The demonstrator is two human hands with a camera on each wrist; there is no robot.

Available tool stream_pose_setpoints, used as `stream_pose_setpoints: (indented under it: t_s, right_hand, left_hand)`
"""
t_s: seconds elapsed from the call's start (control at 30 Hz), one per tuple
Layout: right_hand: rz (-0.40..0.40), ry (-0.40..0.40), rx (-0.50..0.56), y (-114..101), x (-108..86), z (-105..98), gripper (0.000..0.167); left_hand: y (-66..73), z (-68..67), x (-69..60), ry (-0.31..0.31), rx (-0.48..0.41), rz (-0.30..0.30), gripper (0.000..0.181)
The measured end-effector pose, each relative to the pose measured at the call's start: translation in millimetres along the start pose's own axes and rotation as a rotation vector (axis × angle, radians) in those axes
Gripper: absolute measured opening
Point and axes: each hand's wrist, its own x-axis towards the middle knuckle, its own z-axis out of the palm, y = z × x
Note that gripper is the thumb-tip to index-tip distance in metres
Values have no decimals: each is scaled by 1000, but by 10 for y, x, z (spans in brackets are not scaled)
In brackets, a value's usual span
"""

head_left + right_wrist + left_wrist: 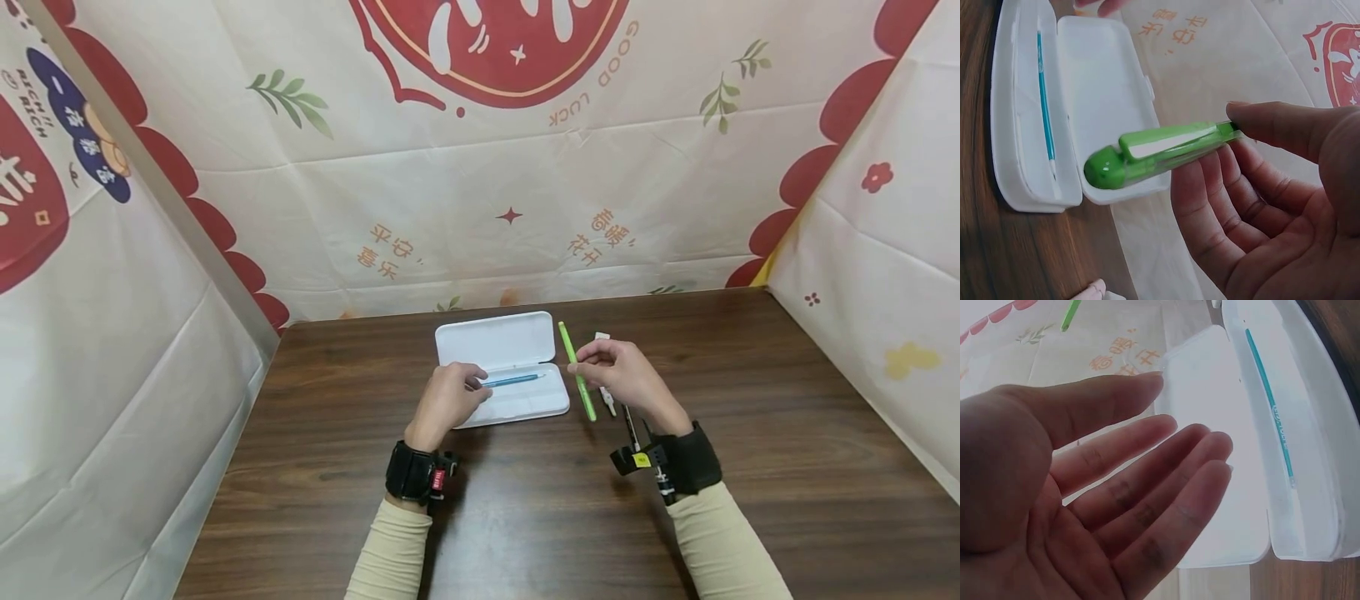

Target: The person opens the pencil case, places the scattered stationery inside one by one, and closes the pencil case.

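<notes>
A white pencil case (495,342) lies with its lid back on the brown table, a blue pencil (513,380) inside its lower half. My right hand (637,379) pinches a green pen (587,400) between thumb and fingers, just right of the case; the right wrist view shows the capped end of the green pen (1166,150) pointing toward the case. Over the case's left end hovers my left hand (447,398), fingers loosely bent, holding nothing; in the left wrist view the palm of this hand (1116,475) is bare.
Under and beside my right hand lie a white slim object (607,402) and a thin dark pen-like object (631,427). Printed cloth (465,200) hangs behind the table (322,467) and at both sides.
</notes>
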Motion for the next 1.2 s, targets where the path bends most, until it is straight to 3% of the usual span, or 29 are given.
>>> stream_pose_setpoints:
  t_s: [0.63, 1.2]
  right_hand:
    - [38, 14, 82, 36, -89, 113, 26]
    - [41, 17, 109, 87, -45, 157, 23]
  left_hand:
    - [102, 10, 3, -17, -2, 27, 25]
    - [187, 34, 21, -17, 4, 40, 25]
